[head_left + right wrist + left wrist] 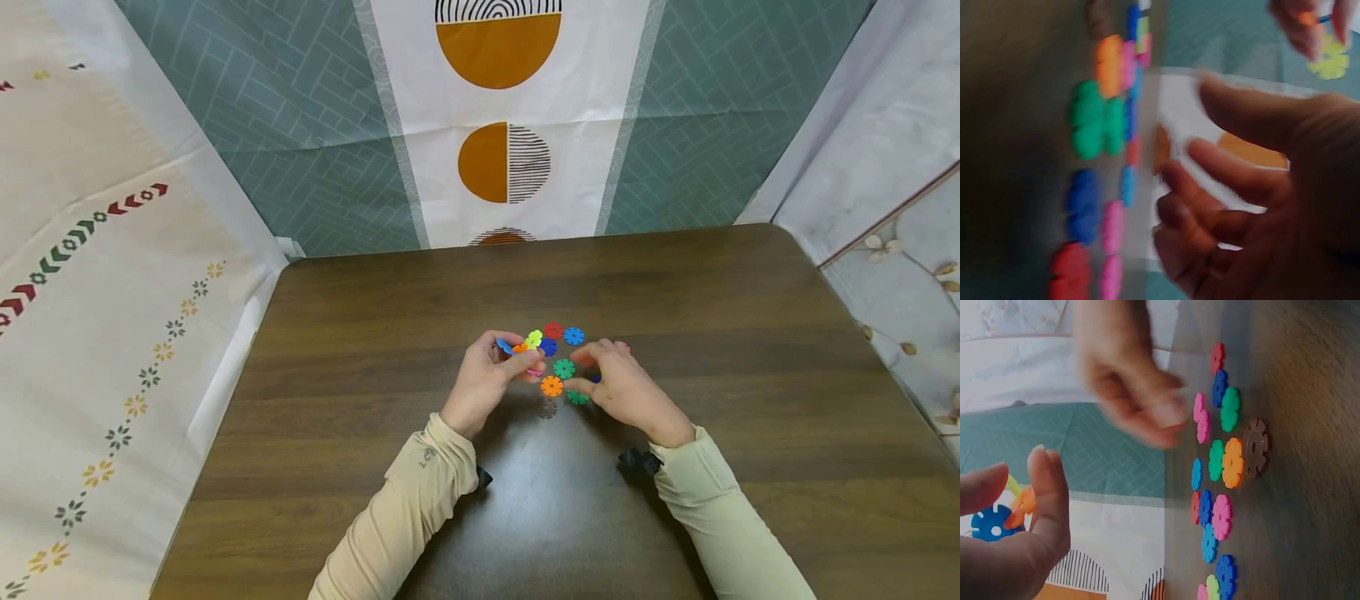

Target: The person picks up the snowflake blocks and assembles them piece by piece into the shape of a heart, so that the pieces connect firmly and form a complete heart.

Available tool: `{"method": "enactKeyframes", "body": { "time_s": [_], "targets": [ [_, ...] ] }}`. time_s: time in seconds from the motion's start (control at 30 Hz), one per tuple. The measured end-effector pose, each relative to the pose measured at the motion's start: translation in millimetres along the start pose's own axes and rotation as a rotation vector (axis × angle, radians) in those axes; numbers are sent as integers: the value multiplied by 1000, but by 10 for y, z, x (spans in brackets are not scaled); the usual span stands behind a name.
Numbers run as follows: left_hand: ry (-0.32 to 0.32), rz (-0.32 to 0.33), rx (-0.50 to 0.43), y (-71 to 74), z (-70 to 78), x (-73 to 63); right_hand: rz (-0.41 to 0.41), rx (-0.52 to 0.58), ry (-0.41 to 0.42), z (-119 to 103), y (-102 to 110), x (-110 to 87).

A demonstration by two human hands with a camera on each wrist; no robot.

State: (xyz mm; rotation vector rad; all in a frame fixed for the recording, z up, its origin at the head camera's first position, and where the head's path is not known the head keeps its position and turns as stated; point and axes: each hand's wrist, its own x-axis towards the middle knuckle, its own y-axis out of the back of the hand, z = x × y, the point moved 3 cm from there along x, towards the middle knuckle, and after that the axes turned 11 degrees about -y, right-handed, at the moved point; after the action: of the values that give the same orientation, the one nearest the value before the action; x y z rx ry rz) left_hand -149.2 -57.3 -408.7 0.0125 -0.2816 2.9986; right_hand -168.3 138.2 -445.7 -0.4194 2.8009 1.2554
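My left hand (487, 375) pinches a small cluster of joined notched plastic discs, raised off the table. A blue disc (990, 524), an orange disc (1020, 507) and a yellow disc (1330, 60) make up that cluster. Over the loose discs hovers my right hand (626, 387), its thumb and forefinger apart with nothing between them. Close to its fingertips lie a green disc (564, 368) and a second green disc (577, 397). An orange loose disc (552, 386) lies between the two hands. The right hand partly covers a few discs in the head view.
Other loose discs lie flat on the brown wooden table (360, 400): a red one (553, 330), a light blue one (574, 336) and a brown one (548, 407) among them. Patterned cloths hang behind the table and at both sides.
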Motion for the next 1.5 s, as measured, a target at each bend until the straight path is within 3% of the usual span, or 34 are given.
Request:
{"method": "enactKeyframes", "body": {
  "time_s": [0.07,0.17,0.4,0.63,0.83,1.07,1.17,1.3,1.5],
  "targets": [
    [-6,-4,27,6,16,-4,-57,-122,-30,71,-60,22],
    [-23,-27,68,-4,38,-8,-71,-209,-38,136,-117,52],
    [-45,-59,76,-23,49,-17,-50,-201,-21,153,-128,68],
    [2,-94,-152,0,54,-27,-103,-147,-73,168,-135,53],
    [68,-149,-361,9,61,-29,-75,-198,-58,151,-121,57],
    [101,-198,-423,15,59,-32,-64,-216,-49,177,-120,74],
    [115,-221,-422,16,63,-29,-76,-171,-80,192,-119,71],
    [110,-226,-397,13,68,-24,-81,-24,-79,158,-109,65],
    [104,-205,-362,6,59,-28,85,286,80,-40,27,7]
  ]
}}
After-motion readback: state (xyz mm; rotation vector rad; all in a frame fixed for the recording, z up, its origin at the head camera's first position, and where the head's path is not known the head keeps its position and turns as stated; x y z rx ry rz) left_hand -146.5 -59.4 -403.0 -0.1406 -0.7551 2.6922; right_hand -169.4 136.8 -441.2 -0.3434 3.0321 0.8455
